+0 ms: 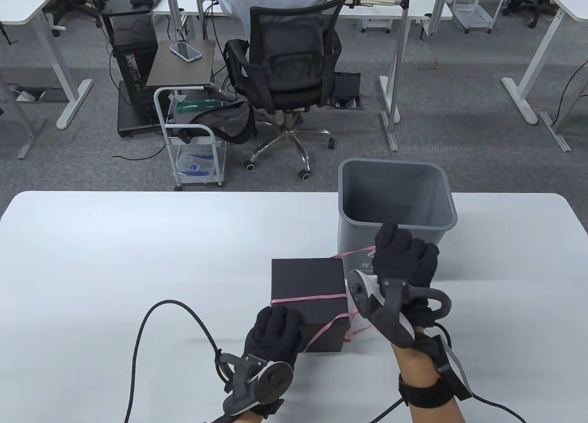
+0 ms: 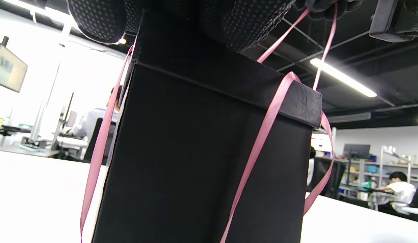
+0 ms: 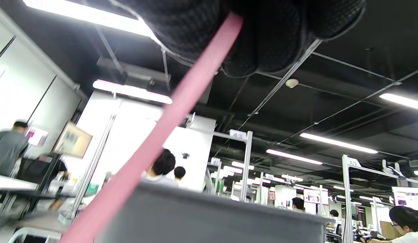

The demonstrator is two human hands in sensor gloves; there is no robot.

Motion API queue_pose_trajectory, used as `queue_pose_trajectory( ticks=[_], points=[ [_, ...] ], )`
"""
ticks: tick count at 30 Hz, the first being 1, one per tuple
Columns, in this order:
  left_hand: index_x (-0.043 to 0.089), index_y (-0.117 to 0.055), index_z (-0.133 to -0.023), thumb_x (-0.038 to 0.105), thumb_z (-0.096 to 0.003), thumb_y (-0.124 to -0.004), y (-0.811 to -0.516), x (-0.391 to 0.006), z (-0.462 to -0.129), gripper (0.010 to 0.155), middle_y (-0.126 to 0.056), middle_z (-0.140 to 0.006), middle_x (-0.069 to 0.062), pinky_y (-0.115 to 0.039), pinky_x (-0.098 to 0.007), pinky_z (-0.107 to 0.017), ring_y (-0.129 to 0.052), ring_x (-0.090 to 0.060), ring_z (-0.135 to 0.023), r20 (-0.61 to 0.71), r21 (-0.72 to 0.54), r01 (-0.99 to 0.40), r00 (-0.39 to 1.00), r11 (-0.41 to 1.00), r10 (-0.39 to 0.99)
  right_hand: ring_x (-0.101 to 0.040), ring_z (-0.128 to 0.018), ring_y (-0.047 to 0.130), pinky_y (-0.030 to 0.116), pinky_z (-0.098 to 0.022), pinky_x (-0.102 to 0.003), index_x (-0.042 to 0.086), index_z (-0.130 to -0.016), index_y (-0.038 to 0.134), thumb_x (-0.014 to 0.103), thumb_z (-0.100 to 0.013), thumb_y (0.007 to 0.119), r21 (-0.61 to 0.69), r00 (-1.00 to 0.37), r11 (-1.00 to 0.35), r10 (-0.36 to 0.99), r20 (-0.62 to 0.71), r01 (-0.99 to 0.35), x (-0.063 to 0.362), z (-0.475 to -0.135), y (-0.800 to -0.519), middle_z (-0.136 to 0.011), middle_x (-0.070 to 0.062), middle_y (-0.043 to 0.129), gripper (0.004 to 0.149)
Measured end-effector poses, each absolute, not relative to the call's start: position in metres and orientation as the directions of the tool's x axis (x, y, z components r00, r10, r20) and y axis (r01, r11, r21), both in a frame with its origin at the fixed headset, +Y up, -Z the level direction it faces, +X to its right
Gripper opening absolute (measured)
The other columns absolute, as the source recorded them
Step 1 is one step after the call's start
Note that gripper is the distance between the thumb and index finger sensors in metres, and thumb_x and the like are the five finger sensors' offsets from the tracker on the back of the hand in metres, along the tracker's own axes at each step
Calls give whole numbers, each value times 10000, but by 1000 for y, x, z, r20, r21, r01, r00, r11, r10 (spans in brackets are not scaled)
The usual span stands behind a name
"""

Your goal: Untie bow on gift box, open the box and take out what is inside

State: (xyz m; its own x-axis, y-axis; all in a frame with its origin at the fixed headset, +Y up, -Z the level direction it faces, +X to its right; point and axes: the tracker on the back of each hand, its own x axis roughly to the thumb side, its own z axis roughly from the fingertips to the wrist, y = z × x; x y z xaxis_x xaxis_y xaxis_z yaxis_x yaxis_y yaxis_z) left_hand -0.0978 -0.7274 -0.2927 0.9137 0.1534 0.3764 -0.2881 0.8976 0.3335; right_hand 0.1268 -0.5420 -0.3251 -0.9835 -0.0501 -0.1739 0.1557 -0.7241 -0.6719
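A black gift box [image 1: 308, 285] stands on the white table [image 1: 138, 257], its lid on. A pink ribbon [image 1: 308, 298] still crosses its top and near side. My left hand [image 1: 275, 326] grips the box's near left corner; in the left wrist view its fingers [image 2: 229, 20] lie over the lid [image 2: 229, 81] and the ribbon [image 2: 259, 145] hangs loose down the wall. My right hand [image 1: 404, 257] is raised to the right of the box and pinches a ribbon strand [image 1: 353, 253] pulled taut; the strand [image 3: 161, 135] runs out from between its fingers [image 3: 263, 40].
A grey bin [image 1: 395, 202] stands on the table right behind the box and my right hand. A black cable [image 1: 151, 322] loops over the table at the left. Beyond the far edge are an office chair [image 1: 289, 74], a seated person and a small cart [image 1: 193, 133].
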Motion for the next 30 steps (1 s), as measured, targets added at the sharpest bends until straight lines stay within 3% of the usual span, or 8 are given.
queue_pose_trajectory(
  ticks=[4,11,14,18,23,25,30],
  points=[
    [152,-662,-1094,332,-643,-719,-727,-98,-293,489,-621,-1135,-170,-694,-523,-694,-581,-475,-1006,376,333,-289,914,898,155,-354,-731,838,637,-663,-596,151,-1056,660,168,-620,794,-704,-985,-708,77,-153,54,148,-319,-539,-918,-129,778,456],
    [152,-660,-1097,332,-643,-720,-727,-98,-293,491,-618,-1138,-169,-691,-525,-696,-580,-474,-1008,376,327,-293,913,899,161,-388,-771,837,632,-671,-609,165,-1036,738,165,-615,815,-488,-970,-873,116,-212,2,168,-332,-567,-965,-156,779,428],
    [158,-660,-1098,334,-642,-721,-726,-99,-293,493,-618,-1141,-163,-687,-530,-701,-581,-467,-1012,379,322,-299,910,898,167,-435,-835,784,587,-694,-628,162,-1041,761,217,-629,774,-343,-964,-930,200,-173,-131,179,-341,-589,-1046,-205,707,415],
    [167,-668,-1095,337,-640,-726,-727,-101,-294,490,-626,-1139,-153,-686,-529,-707,-590,-461,-1011,388,330,-306,906,893,167,-479,-872,730,542,-704,-652,109,-1078,730,346,-642,754,-285,-942,-918,317,-113,-274,185,-345,-613,-1090,-246,635,497],
    [175,-671,-1095,338,-638,-728,-728,-102,-294,488,-635,-1142,-144,-681,-539,-713,-604,-455,-1017,385,343,-293,911,893,151,-473,-878,728,545,-703,-650,94,-1081,717,393,-627,794,-112,-932,-925,363,23,-363,160,-350,-634,-1094,-238,630,549],
    [175,-671,-1096,338,-638,-728,-727,-103,-294,489,-637,-1143,-142,-680,-538,-715,-607,-455,-1018,386,343,-294,910,892,151,-448,-873,750,572,-696,-634,109,-1079,716,346,-610,828,-116,-901,-907,372,225,-404,139,-352,-642,-1086,-219,648,538],
    [177,-667,-1098,337,-639,-727,-727,-103,-294,490,-631,-1146,-142,-677,-536,-718,-602,-456,-1020,388,341,-291,910,894,148,-410,-880,747,573,-708,-623,135,-1076,720,303,-569,886,-101,-881,-941,261,394,-324,96,-359,-644,-1075,-179,662,560]
  ],
)
